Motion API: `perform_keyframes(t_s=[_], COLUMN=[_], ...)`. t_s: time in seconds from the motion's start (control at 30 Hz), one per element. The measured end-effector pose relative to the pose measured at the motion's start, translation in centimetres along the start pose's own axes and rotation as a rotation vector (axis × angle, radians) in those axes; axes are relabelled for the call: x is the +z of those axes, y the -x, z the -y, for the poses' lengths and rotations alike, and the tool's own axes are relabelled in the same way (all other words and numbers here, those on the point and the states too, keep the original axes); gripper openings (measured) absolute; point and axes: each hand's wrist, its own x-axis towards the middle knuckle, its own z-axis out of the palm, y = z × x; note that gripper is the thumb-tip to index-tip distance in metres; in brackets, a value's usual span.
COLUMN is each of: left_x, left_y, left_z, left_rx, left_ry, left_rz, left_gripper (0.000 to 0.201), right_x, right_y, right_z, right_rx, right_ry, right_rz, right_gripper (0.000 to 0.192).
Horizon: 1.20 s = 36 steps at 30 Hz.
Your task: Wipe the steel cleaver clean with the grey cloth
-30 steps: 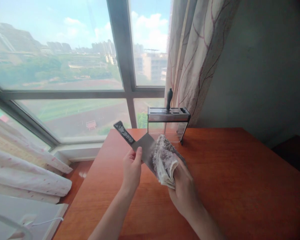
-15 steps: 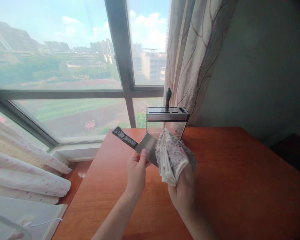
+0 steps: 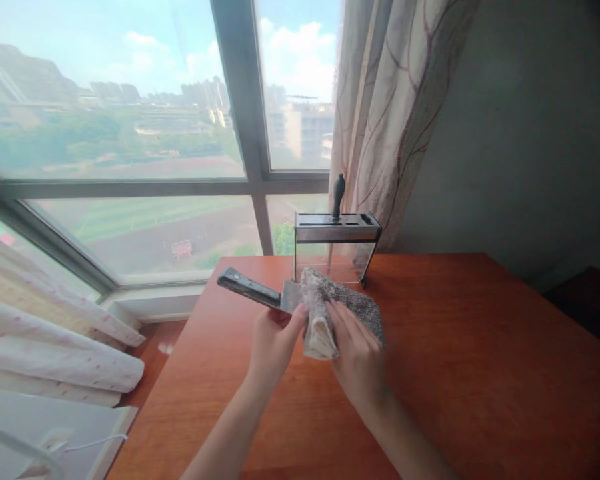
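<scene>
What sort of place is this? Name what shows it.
Probably a room in a high-rise home: a wooden table by a large window over a city, a curtain, and a knife rack.

no readable text, labels or numbers, pattern on knife handle [image 3: 247, 289] illegible

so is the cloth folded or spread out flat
Folded: the cloth is bunched in layers around the cleaver blade, pressed by the right hand.

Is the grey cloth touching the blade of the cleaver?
Touching. In the head view, the right hand presses the cloth, folded over the cleaver blade; the left hand holds the blade near the handle.
</scene>
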Motion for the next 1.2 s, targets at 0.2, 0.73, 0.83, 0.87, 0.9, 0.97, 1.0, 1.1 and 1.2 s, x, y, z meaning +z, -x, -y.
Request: perform_keyframes(t_s=[0.2, 0.73, 0.83, 0.87, 0.9, 0.97, 1.0, 1.1, 1.2], left_x=[-1.6, 0.9, 1.7, 1.8, 1.8, 1.7, 1.5, 1.3, 1.4], left_y=[0.0, -6.0, -6.1, -6.2, -6.2, -6.4, -6.5, -6.8, -7.0], left_z=[-1.3, -10.2, -9.4, -9.2, -9.1, -9.0, -8.9, -8.3, -7.2], left_rx=[0.159, 0.107, 0.128, 0.140, 0.149, 0.150, 0.144, 0.114, 0.081], left_ry=[-0.388, 0.367, 0.490, 0.512, 0.526, 0.538, 0.544, 0.566, 0.581], left_rz=[0.089, 0.451, 0.350, 0.319, 0.289, 0.235, 0.213, 0.175, 0.161], left_gripper=[0.024, 0.023, 0.016, 0.016, 0.016, 0.016, 0.016, 0.016, 0.017], right_x=[-0.4, -4.0, -4.4, -4.5, -4.6, -4.7, -4.7, -4.6, -4.3], right_y=[0.3, -2.7, -3.1, -3.3, -3.5, -3.8, -3.9, -4.5, -5.6], right_z=[-0.7, -4.3, -5.3, -5.7, -6.0, -6.8, -7.2, -7.8, -7.0], right_rx=[0.091, 0.631, 0.642, 0.649, 0.663, 0.722, 0.761, 0.826, 0.745], right_ry=[-0.182, -0.958, -1.060, -1.096, -1.135, -1.202, -1.214, -1.165, -1.085], right_rz=[-0.039, 0.388, 0.465, 0.467, 0.453, 0.377, 0.327, 0.193, 0.075], right_gripper=[0.033, 0.019, 0.030, 0.035, 0.039, 0.042, 0.041, 0.035, 0.032])
